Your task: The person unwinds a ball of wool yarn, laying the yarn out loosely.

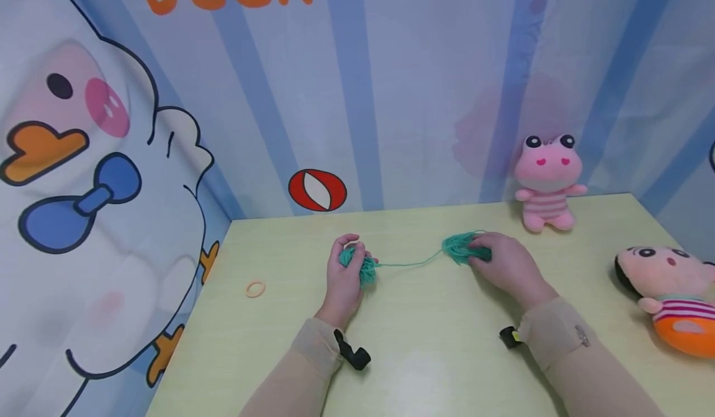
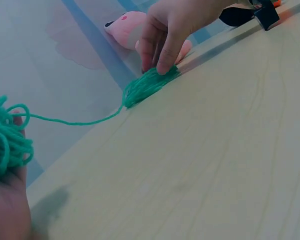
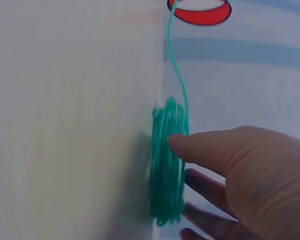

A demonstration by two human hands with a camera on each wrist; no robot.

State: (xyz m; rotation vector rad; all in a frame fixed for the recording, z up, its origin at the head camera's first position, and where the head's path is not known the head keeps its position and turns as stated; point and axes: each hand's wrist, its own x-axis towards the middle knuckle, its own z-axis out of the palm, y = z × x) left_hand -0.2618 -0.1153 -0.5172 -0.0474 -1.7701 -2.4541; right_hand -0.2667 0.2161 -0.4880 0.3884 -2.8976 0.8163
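In the head view my left hand (image 1: 345,280) holds a small wound bundle of green yarn (image 1: 365,271), thumb laid across it. A single strand (image 1: 404,264) runs from that bundle to a looser green skein (image 1: 459,247) at the right. My right hand (image 1: 505,267) pinches this skein between thumb and fingers. The right wrist view shows the skein (image 3: 167,170) as long parallel loops, with the thumb on its near side. In the left wrist view the wound bundle (image 2: 7,142) shows loose loops on its outside; much of the left hand lies out of frame.
On the pale table (image 1: 424,342) a thin orange ring (image 1: 255,289) lies left of the left hand. A pink plush toy (image 1: 547,184) sits at the back right, and a plush doll (image 1: 670,299) lies at the right edge. A printed cloth backdrop (image 1: 413,94) stands behind the table.
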